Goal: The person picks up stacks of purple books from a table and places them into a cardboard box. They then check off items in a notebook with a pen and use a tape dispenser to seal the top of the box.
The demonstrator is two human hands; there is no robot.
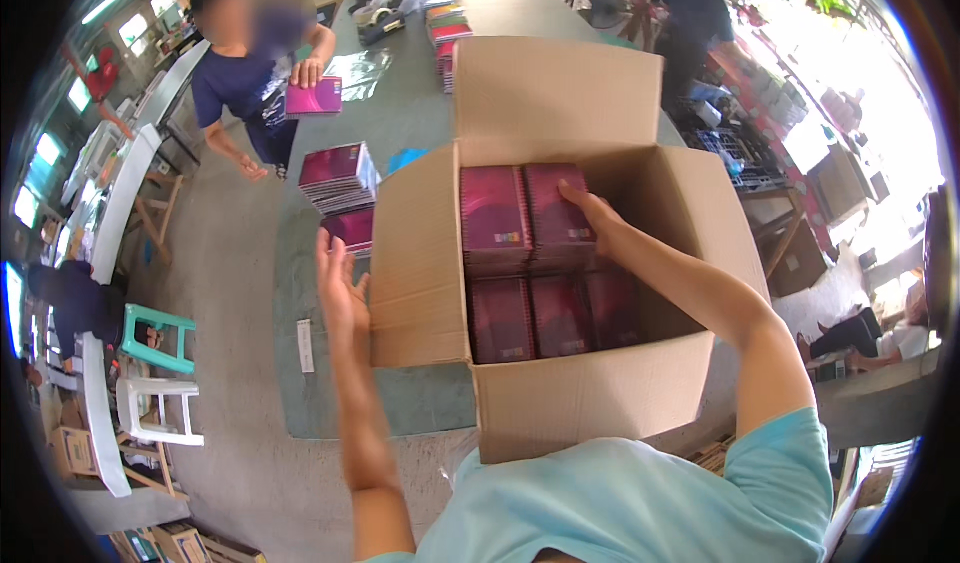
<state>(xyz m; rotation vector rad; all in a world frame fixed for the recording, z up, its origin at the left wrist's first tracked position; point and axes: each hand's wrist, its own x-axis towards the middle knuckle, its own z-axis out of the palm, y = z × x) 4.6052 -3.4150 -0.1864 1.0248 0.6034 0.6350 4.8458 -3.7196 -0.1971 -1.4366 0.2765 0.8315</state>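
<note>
Reaching into the open cardboard box (560,403), the right hand (590,213) lies on top of a magenta spiral notebook (556,213) in the box's far row, fingers spread flat over its cover and curling at its far edge; whether they actually grip it cannot be told; the left hand (342,288) hovers just outside the box's left wall, palm toward the cardboard, fingers released and holding nothing. The box stands on the grey-green counter (420,113) near its front edge, flaps up, and holds 2 rows of the same notebooks, the far row stacked higher than the near one; a second stack of notebooks (338,176) sits on the counter just left of the box, toward the left edge; more stacks in mixed colours (447,33) lie beyond the box's rear flap. At the counter's far left corner another person (250,73) presses 1 magenta notebook (314,96) flat with a hand; a teal plastic stool (158,335) stands on the floor to the left.
</note>
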